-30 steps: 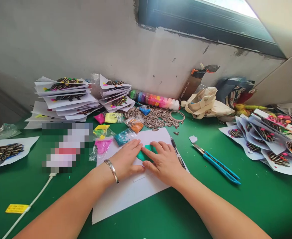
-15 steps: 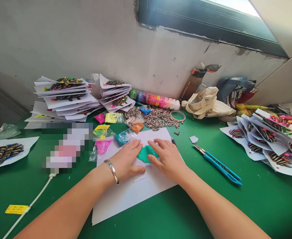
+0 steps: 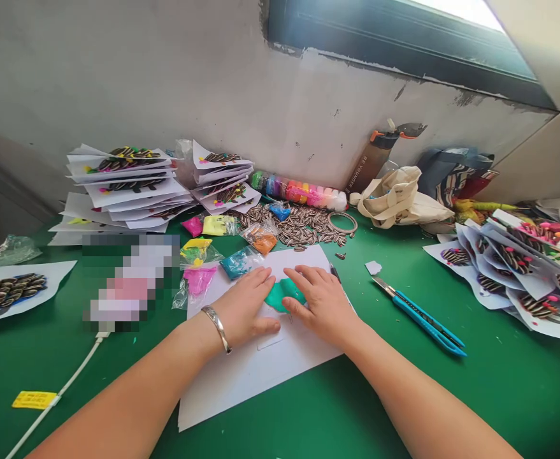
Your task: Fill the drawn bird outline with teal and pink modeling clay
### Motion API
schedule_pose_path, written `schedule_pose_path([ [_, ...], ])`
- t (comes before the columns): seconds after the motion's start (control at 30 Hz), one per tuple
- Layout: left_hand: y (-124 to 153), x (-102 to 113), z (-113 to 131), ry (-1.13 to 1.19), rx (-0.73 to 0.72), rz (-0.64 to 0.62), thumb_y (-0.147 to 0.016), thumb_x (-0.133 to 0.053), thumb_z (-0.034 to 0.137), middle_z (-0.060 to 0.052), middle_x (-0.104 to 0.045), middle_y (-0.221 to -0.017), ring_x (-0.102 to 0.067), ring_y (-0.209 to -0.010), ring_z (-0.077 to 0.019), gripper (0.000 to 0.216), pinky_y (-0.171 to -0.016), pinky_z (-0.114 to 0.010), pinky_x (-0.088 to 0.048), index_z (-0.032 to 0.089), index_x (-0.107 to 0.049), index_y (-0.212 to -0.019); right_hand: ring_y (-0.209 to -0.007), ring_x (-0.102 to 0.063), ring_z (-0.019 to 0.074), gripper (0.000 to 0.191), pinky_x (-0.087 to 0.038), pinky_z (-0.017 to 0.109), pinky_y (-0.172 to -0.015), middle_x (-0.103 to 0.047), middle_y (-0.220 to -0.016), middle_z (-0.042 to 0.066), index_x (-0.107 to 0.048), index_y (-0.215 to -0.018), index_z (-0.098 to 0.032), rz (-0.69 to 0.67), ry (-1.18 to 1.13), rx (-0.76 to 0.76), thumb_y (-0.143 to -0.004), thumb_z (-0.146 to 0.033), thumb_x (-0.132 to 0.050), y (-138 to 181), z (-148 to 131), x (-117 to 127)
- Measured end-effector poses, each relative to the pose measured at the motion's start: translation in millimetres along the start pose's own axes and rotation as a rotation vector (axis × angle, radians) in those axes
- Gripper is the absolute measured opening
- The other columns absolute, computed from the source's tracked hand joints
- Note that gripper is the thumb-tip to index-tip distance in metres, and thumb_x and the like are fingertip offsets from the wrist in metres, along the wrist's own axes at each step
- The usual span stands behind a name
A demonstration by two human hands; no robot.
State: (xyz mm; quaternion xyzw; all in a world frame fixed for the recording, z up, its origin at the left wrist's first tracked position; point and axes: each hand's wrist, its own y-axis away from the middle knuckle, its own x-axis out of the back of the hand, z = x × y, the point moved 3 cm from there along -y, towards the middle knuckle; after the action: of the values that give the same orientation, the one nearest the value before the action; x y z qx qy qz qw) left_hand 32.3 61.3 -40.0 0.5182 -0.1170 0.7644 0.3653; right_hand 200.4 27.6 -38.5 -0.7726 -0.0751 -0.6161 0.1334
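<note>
A white sheet of paper (image 3: 260,370) lies on the green table (image 3: 452,395) in front of me. On it sits a flat lump of teal clay (image 3: 282,294). My left hand (image 3: 244,306), with a metal bracelet on the wrist, lies flat on the paper with its fingers stretched out against the clay's left edge. My right hand (image 3: 320,305) rests fingers-down on the clay's right side, pressing it onto the sheet. Neither hand holds anything.
A blue utility knife (image 3: 420,315) lies right of the paper. Behind are small bags of coloured clay (image 3: 198,252), a pile of sunflower seeds (image 3: 303,229), a row of clay pots (image 3: 299,190), stacks of finished cards (image 3: 127,185), a bottle (image 3: 373,156) and a cloth bag (image 3: 394,197). More cards (image 3: 513,268) spread at right.
My right hand has shifted a little right and back, uncovering more of the teal clay, which looks spread wider and flatter. The left hand has stayed where it was.
</note>
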Motion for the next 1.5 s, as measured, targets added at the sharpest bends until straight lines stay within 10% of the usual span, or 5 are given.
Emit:
schedule_pose_path([
  [1.5, 1, 3, -10, 0.023, -0.094, 0.060, -0.080, -0.059, 0.042, -0.016, -0.032, -0.148, -0.026, -0.138, -0.0287, 0.064, -0.112, -0.043, -0.024, 0.015, -0.042, -0.135, -0.121, -0.044, 0.0292, 0.038, -0.040, 0.050, -0.096, -0.050, -0.134, 0.011, -0.055, -0.126, -0.027, -0.061, -0.043, 0.250, -0.089, -0.037, -0.051, 20, 9, 16],
])
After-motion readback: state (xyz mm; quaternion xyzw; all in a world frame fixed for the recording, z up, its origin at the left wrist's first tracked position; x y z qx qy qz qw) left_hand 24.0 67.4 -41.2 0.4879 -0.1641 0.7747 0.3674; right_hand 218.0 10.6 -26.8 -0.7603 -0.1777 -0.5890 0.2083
